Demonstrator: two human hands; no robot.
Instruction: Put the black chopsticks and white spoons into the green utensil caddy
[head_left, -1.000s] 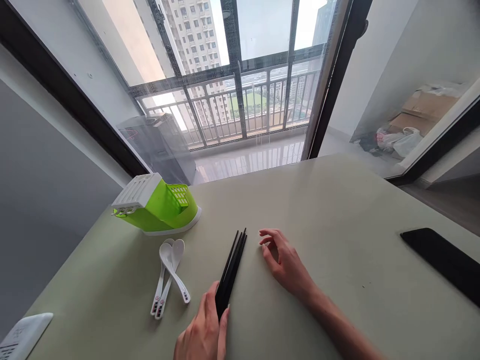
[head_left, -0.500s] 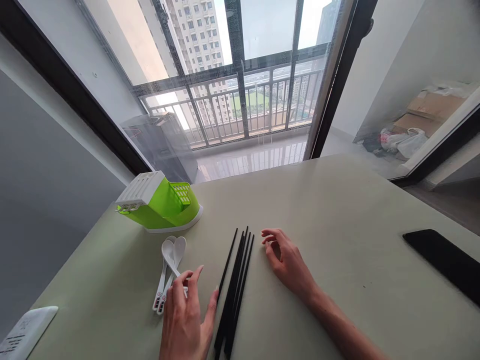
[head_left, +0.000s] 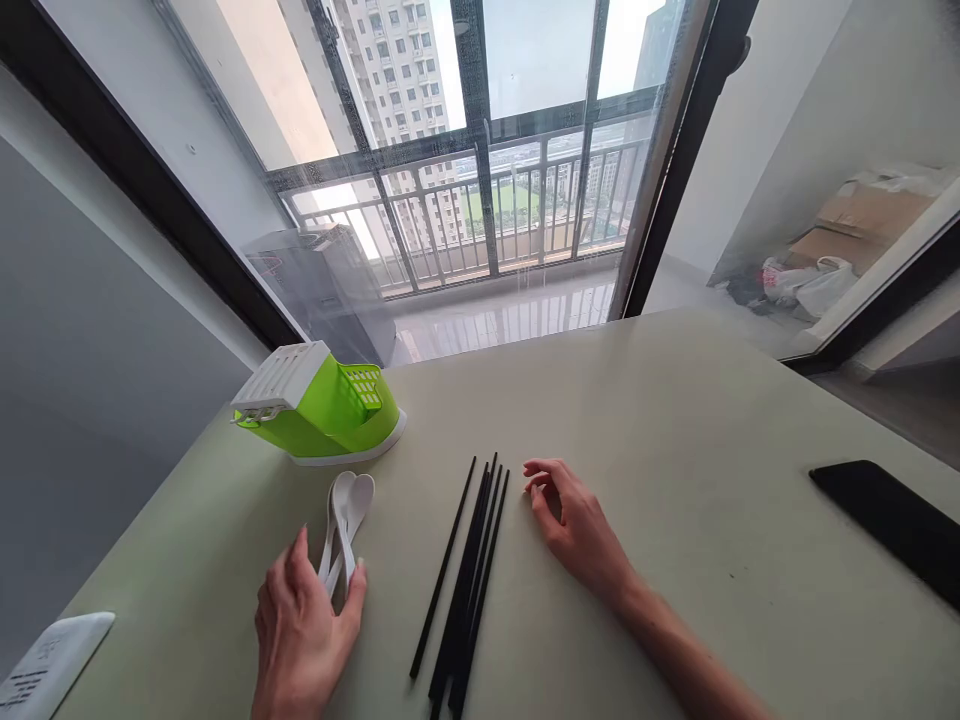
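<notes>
White spoons [head_left: 362,492] lie bunched with their bowls pointing away from me. My left hand [head_left: 307,610] is curled round their handles, thumb on the right side and fingers on the left, hiding the handle ends. Several black chopsticks [head_left: 474,570] lie on the table between my hands, one a little apart on the left. My right hand [head_left: 574,515] rests on the table just right of the chopsticks, loosely curved, with a gap between thumb and fingers and nothing held. Beyond the spoons stands a green and white utensil holder [head_left: 330,415].
The pale table [head_left: 637,400] reaches to a window and a sliding-door frame. A black flat object [head_left: 892,525] lies at the right, and a white object with dark print [head_left: 56,660] at the left edge. Cardboard boxes [head_left: 870,220] and plastic bags sit beyond the glass.
My left hand has moved left, from beside the chopsticks onto the spoon handles. The spoons are drawn closer together. The left chopstick's near end now lies further left. My right hand stays put.
</notes>
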